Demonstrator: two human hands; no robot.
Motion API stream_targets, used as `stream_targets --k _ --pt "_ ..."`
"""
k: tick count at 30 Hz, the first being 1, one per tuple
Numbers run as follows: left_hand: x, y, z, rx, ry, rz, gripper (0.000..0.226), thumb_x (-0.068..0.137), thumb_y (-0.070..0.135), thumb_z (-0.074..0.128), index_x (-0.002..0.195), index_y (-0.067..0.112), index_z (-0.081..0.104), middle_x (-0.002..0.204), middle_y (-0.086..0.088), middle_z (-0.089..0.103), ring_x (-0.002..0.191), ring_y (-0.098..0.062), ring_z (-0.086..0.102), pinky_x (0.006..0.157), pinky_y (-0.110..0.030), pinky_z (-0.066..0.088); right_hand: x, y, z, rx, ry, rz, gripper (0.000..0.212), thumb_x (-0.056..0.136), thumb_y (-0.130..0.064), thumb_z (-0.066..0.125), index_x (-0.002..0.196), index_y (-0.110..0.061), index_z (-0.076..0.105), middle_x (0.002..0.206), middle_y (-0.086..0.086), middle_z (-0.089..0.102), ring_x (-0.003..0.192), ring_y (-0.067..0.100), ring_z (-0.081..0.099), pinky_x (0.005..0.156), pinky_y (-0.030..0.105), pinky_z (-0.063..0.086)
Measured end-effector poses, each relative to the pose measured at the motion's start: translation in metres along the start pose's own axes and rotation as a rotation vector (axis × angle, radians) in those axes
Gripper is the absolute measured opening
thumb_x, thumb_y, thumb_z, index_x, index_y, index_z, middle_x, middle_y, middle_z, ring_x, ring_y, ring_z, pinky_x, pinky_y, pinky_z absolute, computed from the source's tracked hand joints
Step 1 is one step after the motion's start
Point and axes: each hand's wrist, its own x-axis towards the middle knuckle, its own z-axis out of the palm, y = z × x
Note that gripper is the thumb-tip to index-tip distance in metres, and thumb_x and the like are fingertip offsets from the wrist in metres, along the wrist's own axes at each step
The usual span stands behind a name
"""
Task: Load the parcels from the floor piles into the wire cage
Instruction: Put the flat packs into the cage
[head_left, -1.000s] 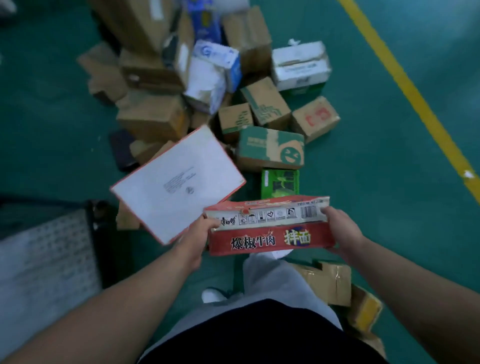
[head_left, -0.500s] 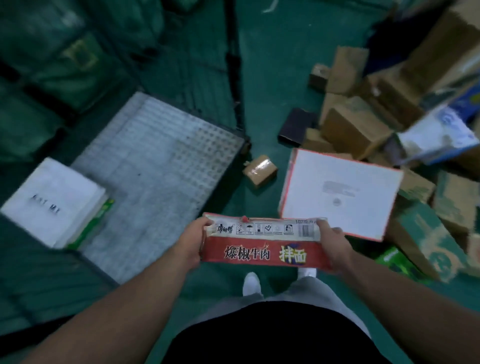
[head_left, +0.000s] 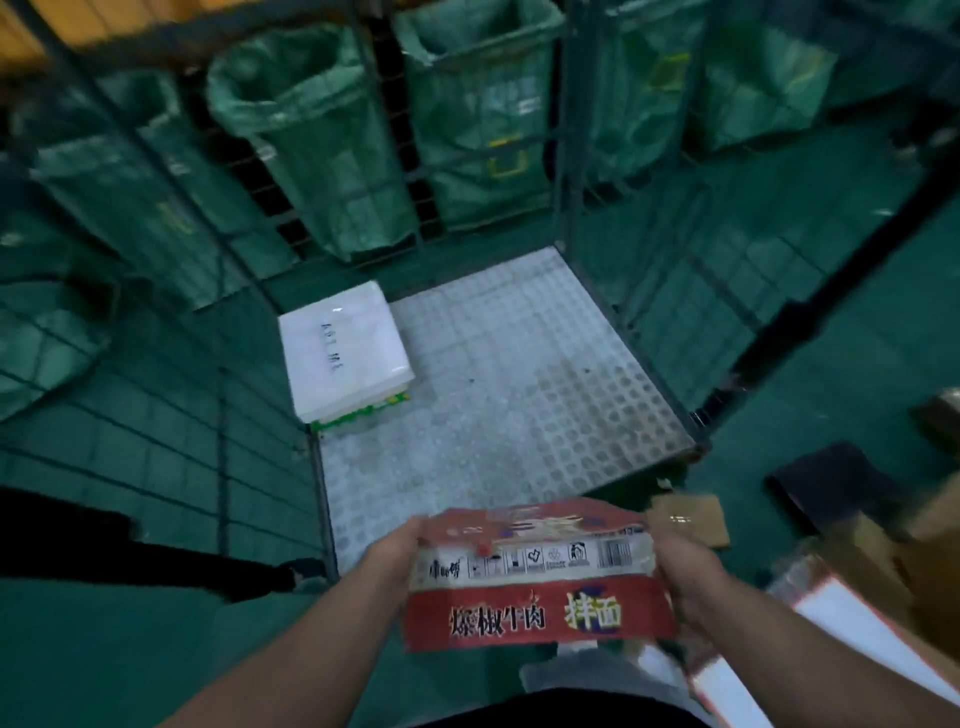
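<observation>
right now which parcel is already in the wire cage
The flat white parcel on the cage's grey perforated floor; the red cardboard carton is not yet set down.

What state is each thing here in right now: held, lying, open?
Red box: held at both ends.
Left hand: grips its left end.
Right hand: grips its right end.
Wire cage: front side open.
White parcel: lying flat inside cage.
Green sack: mouth open.

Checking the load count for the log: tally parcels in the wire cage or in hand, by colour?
White flat box on the wire cage's grey perforated floor: 1 (green-printed edge beneath; separate parcel or not, cannot tell)
Red printed noodle carton, gripped at its ends by the left hand and right hand, not yet set down: 1
Total: 2
</observation>
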Motion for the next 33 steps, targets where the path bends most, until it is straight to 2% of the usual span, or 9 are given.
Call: stream_targets --k 5,8,12,16,23,26,27,31,33 --pt "0.013 0.025 -0.010 -0.103 0.140 0.059 0.022 0.100 0.019 0.060 0.101 -0.001 0.068 0.101 -0.019 0.073 0.088 -0.037 0.072 0.082 -0.052 0.060 -0.053 -0.111 0.058 -0.203 -0.061 -0.250 0.053 0.083 -0.059 0.069 0.106 -0.012 0.068 0.095 0.011 0.076 0.080 0.032 0.076 0.070 0.049 0.063" --pt "0.015 0.040 -0.012 -0.220 0.164 0.112 0.016 0.103 0.014 0.055 0.113 0.002 0.061 0.104 -0.017 0.070 0.087 -0.032 0.064 0.067 -0.040 0.051 -0.022 -0.137 0.082 -0.404 0.008 -0.390 0.066 0.076 -0.076 0.058 0.104 -0.018 0.073 0.092 0.000 0.077 0.081 0.025 0.075 0.078 0.045 0.063" --pt "0.022 0.060 -0.033 -0.461 0.164 0.102 0.009 0.104 0.012 0.054 0.113 0.011 0.051 0.105 -0.017 0.065 0.090 -0.035 0.063 0.072 -0.062 0.059 -0.037 -0.169 0.136 -0.520 0.067 -0.496 0.065 0.079 -0.076 0.059 0.095 -0.014 0.067 0.089 0.005 0.074 0.076 0.029 0.070 0.079 0.042 0.059" --pt "0.041 0.097 -0.076 -0.585 0.186 0.186 0.006 0.105 0.009 0.052 0.110 0.010 0.049 0.107 -0.018 0.066 0.092 -0.035 0.064 0.060 -0.051 0.056 -0.010 -0.200 0.198 -0.577 0.016 -0.560 0.089 0.066 -0.093 0.049 0.096 -0.010 0.063 0.088 0.006 0.073 0.078 0.029 0.070 0.080 0.046 0.059" --pt "0.060 0.208 -0.167 -0.718 0.139 0.459 0.035 0.105 0.004 0.050 0.139 0.009 0.043 0.125 -0.018 0.063 0.097 -0.031 0.065 0.091 -0.055 0.054 -0.069 -0.272 0.322 -0.293 -0.124 -0.695 0.085 0.064 -0.094 0.056 0.093 -0.014 0.063 0.076 0.002 0.069 0.071 0.026 0.067 0.070 0.046 0.058" --pt "0.055 0.260 -0.202 -0.512 0.264 0.612 0.072 0.100 0.001 0.059 0.160 0.018 0.024 0.155 -0.013 0.043 0.132 -0.030 0.052 0.112 -0.045 0.040 -0.135 -0.307 0.374 -0.185 -0.340 -0.625 0.038 0.103 -0.041 0.055 0.137 -0.025 0.048 0.099 -0.005 0.059 0.096 0.019 0.058 0.091 0.037 0.048" --pt "0.055 0.270 -0.209 -0.395 0.335 0.612 0.071 0.098 0.004 0.063 0.159 0.017 0.027 0.157 -0.011 0.041 0.136 -0.029 0.048 0.112 -0.042 0.039 -0.145 -0.313 0.386 -0.186 -0.336 -0.605 0.048 0.106 -0.029 0.052 0.151 -0.021 0.036 0.113 -0.004 0.053 0.106 0.022 0.054 0.100 0.042 0.045" --pt "0.082 0.281 -0.216 -0.017 0.386 0.543 0.006 0.097 0.008 0.058 0.100 0.013 0.057 0.099 -0.009 0.062 0.075 -0.020 0.054 0.066 -0.029 0.046 -0.118 -0.302 0.406 -0.370 -0.279 -0.482 0.036 0.104 -0.025 0.055 0.135 -0.008 0.049 0.114 0.008 0.053 0.093 0.022 0.053 0.090 0.046 0.046" --pt "0.110 0.276 -0.205 0.097 0.296 0.469 0.008 0.094 0.011 0.057 0.087 0.008 0.060 0.086 -0.015 0.065 0.064 -0.015 0.052 0.061 -0.032 0.049 -0.105 -0.280 0.402 -0.419 -0.305 -0.405 0.019 0.104 -0.023 0.054 0.117 -0.009 0.055 0.099 0.010 0.054 0.089 0.023 0.049 0.077 0.040 0.047"
